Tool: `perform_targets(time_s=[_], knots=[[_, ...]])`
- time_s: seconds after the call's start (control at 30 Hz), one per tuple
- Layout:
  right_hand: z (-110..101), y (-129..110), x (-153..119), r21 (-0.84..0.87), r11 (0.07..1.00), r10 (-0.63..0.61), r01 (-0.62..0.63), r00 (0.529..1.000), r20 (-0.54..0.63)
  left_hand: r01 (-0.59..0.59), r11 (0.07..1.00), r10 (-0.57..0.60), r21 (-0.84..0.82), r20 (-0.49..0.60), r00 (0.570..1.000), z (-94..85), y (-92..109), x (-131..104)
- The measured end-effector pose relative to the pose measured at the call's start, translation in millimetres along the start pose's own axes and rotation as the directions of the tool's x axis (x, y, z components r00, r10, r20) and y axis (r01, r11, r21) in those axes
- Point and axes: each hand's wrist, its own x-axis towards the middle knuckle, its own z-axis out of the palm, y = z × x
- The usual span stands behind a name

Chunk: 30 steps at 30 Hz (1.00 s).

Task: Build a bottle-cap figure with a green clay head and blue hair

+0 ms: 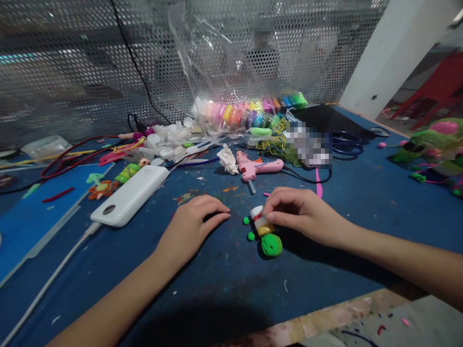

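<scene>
My right hand (302, 209) pinches the side of a small white-and-gold cylinder (259, 220) with a red band, thumb and forefinger against it. The cylinder lies tilted on the blue table. Touching or very near its gold end is a green clay ball (271, 245) with dark marks. Two tiny green balls, an upper one (246, 220) and a lower one (251, 236), sit just left of the cylinder. My left hand (197, 221) rests on the table farther left, its thumb and forefinger tips almost together, with nothing visible between them.
Beyond my hands lies a pink glue gun (258, 167) beside crumpled white paper (227, 160). A white power bank (130, 196) with a cable is at left, near a blue folder (39, 207). Colourful clay packs (246, 113) and plastic lids (166, 144) line the mesh wall.
</scene>
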Motion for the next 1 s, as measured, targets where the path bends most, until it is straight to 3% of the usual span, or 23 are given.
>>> perform_targets(time_s=[0.13, 0.23, 0.4, 0.5, 0.67, 0.83, 0.9, 1.0], knots=[[3.2, -1.6, -2.0, -0.144, 0.975, -0.167, 0.167, 0.986, 0.013, 0.14, 0.946, -0.185, -0.293, -0.132, 0.974, 6.4, 21.4, -4.1], [7.9, -2.4, -2.6, -0.197, 0.946, -0.261, 0.259, 0.965, 0.015, 0.215, 0.807, -0.308, -0.55, -0.082, 0.948, 15.5, 39.8, -7.3], [13.9, -0.4, -2.0, -0.214, 0.935, -0.292, 0.282, 0.956, -0.019, 0.271, 0.621, -0.355, -0.736, 0.045, 0.934, 26.0, 53.3, -9.8], [14.6, 0.4, -2.1, -0.231, 0.935, -0.287, 0.269, 0.957, -0.048, 0.283, 0.577, -0.362, -0.766, 0.071, 0.93, 26.7, 54.0, -10.1], [15.8, -1.1, -3.5, -0.256, 0.936, -0.267, 0.24, 0.961, -0.075, 0.247, 0.684, -0.342, -0.686, -0.003, 0.94, 26.1, 57.2, -11.2], [17.5, -3.0, -5.0, -0.219, 0.953, -0.231, 0.211, 0.971, -0.067, 0.249, 0.715, -0.344, -0.653, -0.018, 0.939, 29.1, 58.1, -12.9], [17.2, -3.3, -5.2, -0.258, 0.933, -0.274, 0.25, 0.96, -0.062, 0.244, 0.693, -0.337, -0.678, -0.006, 0.942, 30.2, 55.9, -12.3], [15.8, -3.1, -5.1, -0.321, 0.892, -0.351, 0.319, 0.936, -0.043, 0.262, 0.578, -0.342, -0.772, 0.062, 0.938, 31.3, 51.0, -10.1]])
